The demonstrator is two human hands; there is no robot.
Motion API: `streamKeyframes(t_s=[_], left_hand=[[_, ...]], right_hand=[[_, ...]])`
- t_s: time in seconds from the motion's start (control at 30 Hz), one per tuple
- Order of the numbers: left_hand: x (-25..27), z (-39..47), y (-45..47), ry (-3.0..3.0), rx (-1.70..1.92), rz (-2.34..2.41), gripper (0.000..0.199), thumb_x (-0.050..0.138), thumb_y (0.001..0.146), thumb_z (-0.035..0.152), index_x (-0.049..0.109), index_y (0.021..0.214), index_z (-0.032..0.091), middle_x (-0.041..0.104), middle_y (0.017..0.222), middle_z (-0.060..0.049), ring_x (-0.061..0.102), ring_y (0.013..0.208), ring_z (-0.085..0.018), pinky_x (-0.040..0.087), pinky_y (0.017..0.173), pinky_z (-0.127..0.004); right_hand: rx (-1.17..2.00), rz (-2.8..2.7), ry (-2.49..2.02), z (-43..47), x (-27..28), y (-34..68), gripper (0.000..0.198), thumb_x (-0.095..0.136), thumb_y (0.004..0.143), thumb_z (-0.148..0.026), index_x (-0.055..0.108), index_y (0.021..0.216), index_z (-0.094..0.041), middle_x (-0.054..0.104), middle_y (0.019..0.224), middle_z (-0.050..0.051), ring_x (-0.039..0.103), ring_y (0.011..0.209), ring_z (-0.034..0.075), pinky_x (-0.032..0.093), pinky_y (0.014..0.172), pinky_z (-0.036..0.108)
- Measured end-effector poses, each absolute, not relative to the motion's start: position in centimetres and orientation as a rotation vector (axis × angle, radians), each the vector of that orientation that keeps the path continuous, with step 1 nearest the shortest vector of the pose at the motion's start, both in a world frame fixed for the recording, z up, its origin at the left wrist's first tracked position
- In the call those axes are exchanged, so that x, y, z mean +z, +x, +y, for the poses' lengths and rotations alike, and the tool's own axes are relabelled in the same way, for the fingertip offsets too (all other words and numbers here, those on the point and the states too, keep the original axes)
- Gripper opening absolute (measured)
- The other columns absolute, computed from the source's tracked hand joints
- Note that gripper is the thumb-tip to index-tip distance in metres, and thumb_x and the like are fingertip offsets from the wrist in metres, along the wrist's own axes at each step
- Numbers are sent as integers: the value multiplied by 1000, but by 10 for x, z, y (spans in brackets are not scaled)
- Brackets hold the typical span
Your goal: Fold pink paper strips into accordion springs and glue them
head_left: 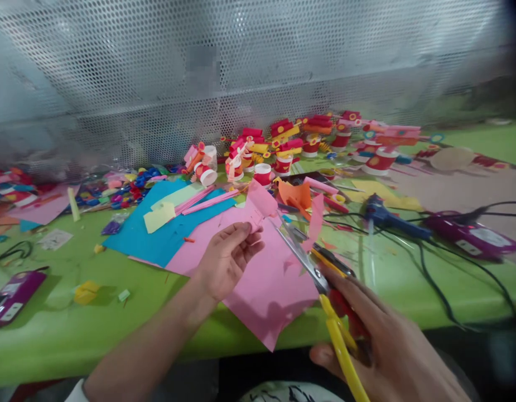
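My left hand (228,258) pinches a small piece of pink paper (261,200) between thumb and fingers. Yellow-handled scissors (308,268) are in my right hand (379,329), with fingers around the handles. Their blades point up and left, the tips close to the held paper; whether they touch it I cannot tell. Below both hands lies a large pink sheet (258,301), partly over a blue sheet (153,223). A narrow pink strip (315,220) stands just beyond the blades. Thin pink strips (210,200) rest on the blue sheet.
Several red, yellow and pink paper models on cups (283,162) line the back, before a perforated metal panel (157,67). A blue glue gun (391,218) and a purple power strip (475,234) with black cords lie right. Another purple power strip (17,296) is left.
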State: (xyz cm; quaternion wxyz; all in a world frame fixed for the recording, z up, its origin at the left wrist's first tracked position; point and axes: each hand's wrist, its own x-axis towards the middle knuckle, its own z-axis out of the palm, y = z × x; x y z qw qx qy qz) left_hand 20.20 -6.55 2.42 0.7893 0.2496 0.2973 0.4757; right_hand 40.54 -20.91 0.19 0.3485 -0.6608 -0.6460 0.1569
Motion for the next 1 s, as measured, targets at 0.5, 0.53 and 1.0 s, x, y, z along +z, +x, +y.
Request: streamKeyframes(t_s=[0.5,0.53,1.0], left_hand=[[14,-68,203,681,1044,629,12,85,74,23,75,76,15,73,81,-2,69,79,-12,58,81,-24],[14,-68,203,689,1043,628,12,84,75,23,75,75,15,74,80,-2,70,80,-12,58,81,-24],[17,-68,202,758,1061,685,14,84,78,28,79,80,15,75,84,-5,70,87,-16,55,76,-25]], right_hand=[[-28,-1999,-1736,-195,-2,396,53,56,92,-38,50,142,-22,71,122,17,75,83,28,60,61,36],[4,-1991,-1733,-195,-3,397,52,55,93,-37,50,143,-23,71,122,17,75,80,25,60,62,34],[121,-1935,-1718,-195,-18,410,62,63,89,-45,50,148,-27,68,133,14,67,120,36,63,80,41]])
